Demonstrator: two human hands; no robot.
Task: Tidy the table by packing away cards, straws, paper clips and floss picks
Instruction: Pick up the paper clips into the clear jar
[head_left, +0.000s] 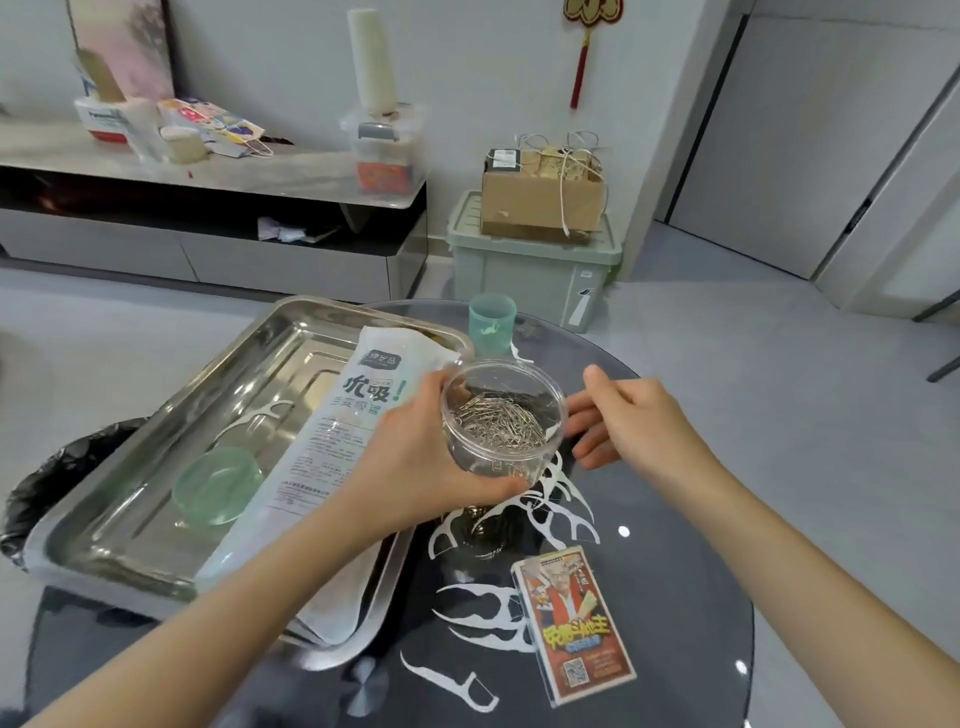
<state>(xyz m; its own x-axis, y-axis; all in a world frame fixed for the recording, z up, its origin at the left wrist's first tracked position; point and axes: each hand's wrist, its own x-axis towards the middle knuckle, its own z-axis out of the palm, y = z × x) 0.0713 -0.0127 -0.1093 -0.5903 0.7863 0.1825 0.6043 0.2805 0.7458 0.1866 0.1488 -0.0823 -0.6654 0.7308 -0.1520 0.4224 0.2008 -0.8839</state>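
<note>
Packing paper clips (498, 422) appears to be the current step: left grip (415, 457) clasps their clear jar (483, 462) above the desk (675, 519); right grip (634, 421) is released and empty beside it. The next move probably calls for the green lid (218, 486) in the tray (130, 519).

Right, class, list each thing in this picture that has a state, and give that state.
Jar: lid off, paper clips inside, gripped by the left hand.
Right hand: open, empty, beside the jar.
Green lid: lying flat in the tray.
Straw packet: lying in the tray, near end over its rim.
Green cup: upright, open-topped.
Card box: flat on the table, face up.
Floss picks: loose on the table.
</note>
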